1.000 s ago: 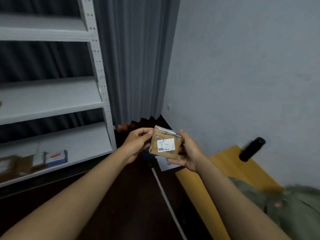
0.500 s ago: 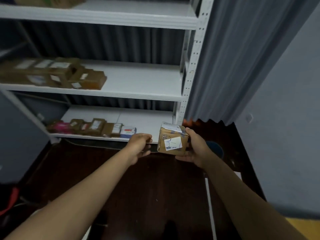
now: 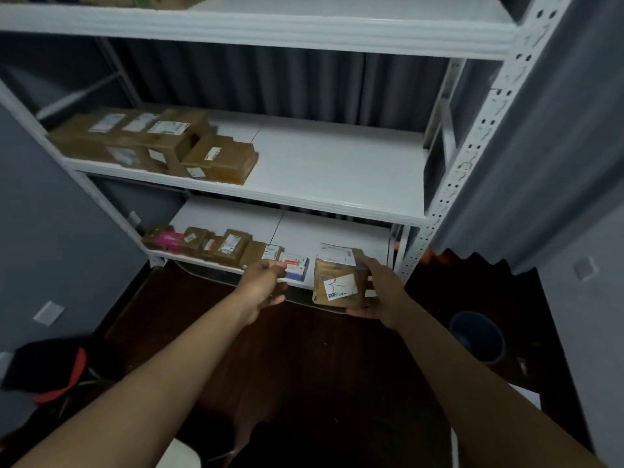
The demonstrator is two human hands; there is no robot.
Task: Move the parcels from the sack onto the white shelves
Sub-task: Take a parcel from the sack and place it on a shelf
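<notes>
Now we've swung round from the wall to face the white shelves [image 3: 337, 197]. Our right hand [image 3: 381, 292] alone grips the brown parcel [image 3: 337, 278], held just in front of the bottom shelf's right end. Our left hand [image 3: 263, 285] has let go and hangs loosely curled, holding nothing. Placement looks close.
</notes>
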